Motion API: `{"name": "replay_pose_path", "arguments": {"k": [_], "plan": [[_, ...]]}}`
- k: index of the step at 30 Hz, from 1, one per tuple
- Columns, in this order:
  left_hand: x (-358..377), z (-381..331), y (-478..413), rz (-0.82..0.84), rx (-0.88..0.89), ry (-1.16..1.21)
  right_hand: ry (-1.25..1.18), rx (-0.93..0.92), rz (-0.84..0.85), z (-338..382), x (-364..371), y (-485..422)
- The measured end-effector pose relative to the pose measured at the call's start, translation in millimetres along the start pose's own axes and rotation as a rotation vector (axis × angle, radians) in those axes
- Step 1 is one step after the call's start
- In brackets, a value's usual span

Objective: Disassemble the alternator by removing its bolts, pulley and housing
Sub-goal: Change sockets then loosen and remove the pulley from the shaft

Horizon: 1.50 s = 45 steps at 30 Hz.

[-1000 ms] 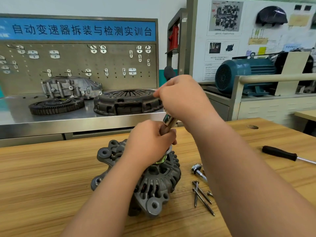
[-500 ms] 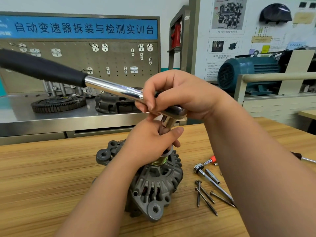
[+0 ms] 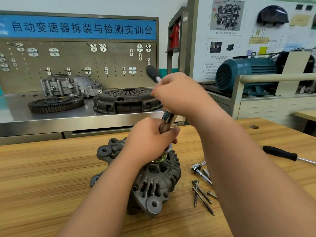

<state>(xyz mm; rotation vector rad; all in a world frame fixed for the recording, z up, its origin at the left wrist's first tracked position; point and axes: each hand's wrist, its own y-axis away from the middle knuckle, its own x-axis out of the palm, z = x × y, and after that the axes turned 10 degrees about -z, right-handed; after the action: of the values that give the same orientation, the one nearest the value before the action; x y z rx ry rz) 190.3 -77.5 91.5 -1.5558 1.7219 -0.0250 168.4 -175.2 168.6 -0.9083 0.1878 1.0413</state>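
Wooden workbench (image 3: 51,177) | ratchet handle (image 3: 153,72) swings from left to rear | right hand (image 3: 177,94) grips it, left hand (image 3: 150,139) clutches socket (image 3: 168,117) atop pulley (image 3: 161,158) | pulley removal likely still under way

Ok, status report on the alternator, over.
Left hand grips socket over pulley. Right hand grips ratchet. Alternator on table, pulley not yet off. Loose bolts lie right of it, clear.

Left hand (image 3: 150,139), right hand (image 3: 179,94) bare; both forearms (image 3: 106,194) bare.
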Motion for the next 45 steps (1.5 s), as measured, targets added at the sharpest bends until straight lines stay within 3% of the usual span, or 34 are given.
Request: {"name": "replay_pose_path", "arguments": {"k": [5,7,11,15,20,23,27,33,37,41,45], "plan": [[-3,4,2,0.000,0.004,0.061,-0.392,-0.277,0.447,-9,-18,1],[-6,5,3,0.026,0.048,0.055,-0.437,-0.400,0.617,-8,-19,-1],[-9,4,6,0.078,0.102,0.013,-0.477,-0.492,0.749,-7,-17,-1],[-6,1,6,0.003,0.055,-0.064,-0.586,-0.315,0.564,-10,-17,5],[0,-3,5,-0.058,-0.061,-0.049,-0.365,0.008,-0.019,-2,3,12],[4,-6,5,-0.087,-0.027,-0.160,-0.259,0.101,-0.179,-5,8,11],[5,0,1,-0.059,-0.037,-0.065,-0.277,0.053,-0.079,-10,1,7],[-1,6,3,-0.022,-0.012,0.032,-0.530,-0.217,0.477,-15,-15,1],[-5,6,5,0.013,-0.006,0.035,-0.654,-0.287,0.674,-13,-17,0],[0,5,5,-0.060,-0.037,-0.002,-0.634,-0.221,0.522,-10,-14,2],[4,3,7,-0.122,-0.066,-0.059,-0.526,0.046,0.107,-5,-1,11]]}}
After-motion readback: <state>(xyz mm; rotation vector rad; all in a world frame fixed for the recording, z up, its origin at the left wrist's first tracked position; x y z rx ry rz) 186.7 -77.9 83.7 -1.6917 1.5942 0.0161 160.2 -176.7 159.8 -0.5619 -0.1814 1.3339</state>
